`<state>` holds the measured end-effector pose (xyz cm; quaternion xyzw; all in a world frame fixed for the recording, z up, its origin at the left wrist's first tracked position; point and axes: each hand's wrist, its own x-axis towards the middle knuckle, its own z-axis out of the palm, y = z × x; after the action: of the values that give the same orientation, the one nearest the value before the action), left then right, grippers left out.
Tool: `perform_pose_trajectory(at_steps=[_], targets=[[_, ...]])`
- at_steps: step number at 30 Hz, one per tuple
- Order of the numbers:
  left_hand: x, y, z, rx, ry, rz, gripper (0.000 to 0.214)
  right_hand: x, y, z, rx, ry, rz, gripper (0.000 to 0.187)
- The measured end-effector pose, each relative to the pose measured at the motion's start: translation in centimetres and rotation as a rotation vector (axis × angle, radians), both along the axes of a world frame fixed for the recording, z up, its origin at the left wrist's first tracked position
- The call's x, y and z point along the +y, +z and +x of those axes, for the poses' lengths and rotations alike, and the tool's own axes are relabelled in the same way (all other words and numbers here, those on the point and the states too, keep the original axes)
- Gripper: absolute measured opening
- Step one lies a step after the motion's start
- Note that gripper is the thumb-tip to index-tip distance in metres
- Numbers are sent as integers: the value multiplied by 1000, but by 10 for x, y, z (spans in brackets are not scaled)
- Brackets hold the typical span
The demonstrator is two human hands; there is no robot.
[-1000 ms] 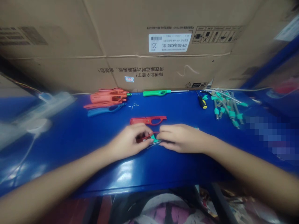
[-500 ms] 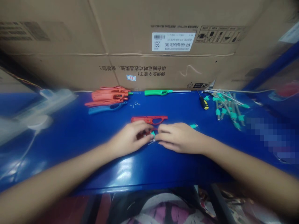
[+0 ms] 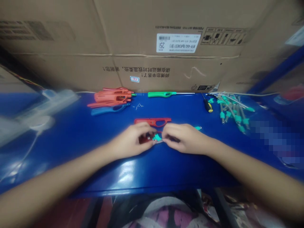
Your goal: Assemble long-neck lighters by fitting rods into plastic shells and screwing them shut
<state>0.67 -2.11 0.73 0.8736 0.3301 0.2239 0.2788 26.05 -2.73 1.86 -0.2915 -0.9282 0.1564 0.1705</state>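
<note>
My left hand (image 3: pixel 133 141) is closed on a red plastic lighter shell half (image 3: pixel 144 138) lying on the blue table (image 3: pixel 166 167). My right hand (image 3: pixel 184 137) pinches a metal tube with a teal fitting (image 3: pixel 157 137) whose tip sits against that shell. The tube's far end with a teal piece (image 3: pixel 197 128) pokes out beyond my right hand. A second red shell half (image 3: pixel 153 121) lies flat just behind both hands.
A stack of orange shells and a blue one (image 3: pixel 110 99) lies at the back left. A green lighter (image 3: pixel 166 94), a screwdriver (image 3: pixel 207 104) and a heap of teal-tipped tubes (image 3: pixel 231 109) lie along the cardboard box (image 3: pixel 152 47). White objects (image 3: pixel 40 110) lie at far left.
Both hands stay together at the table's middle. The teal fitting has shifted slightly between my fingers and my right hand has lifted a little; the view drifted.
</note>
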Motion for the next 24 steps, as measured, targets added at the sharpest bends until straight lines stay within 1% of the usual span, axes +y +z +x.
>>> perform_pose_trajectory(at_steps=[2,6,10,13,17,21,24], targets=[[0,-1,0,-2,3,0,31,1,1,1,10,-11,-37,6],[-1,-2,2,-6,22,15,30,1,3,0,16,-6,-60,5],[-2,-2,4,-14,57,11,26,1,4,-1,14,5,-90,10],[-3,-1,6,-17,73,-2,27,2,3,0,3,7,-104,11],[-3,-1,7,-21,73,-16,30,3,1,-1,8,-9,-102,10],[-1,-1,7,-32,55,-23,30,3,2,-3,34,-41,-169,7],[0,-1,6,-37,51,-35,31,4,2,-3,44,-28,-194,5]])
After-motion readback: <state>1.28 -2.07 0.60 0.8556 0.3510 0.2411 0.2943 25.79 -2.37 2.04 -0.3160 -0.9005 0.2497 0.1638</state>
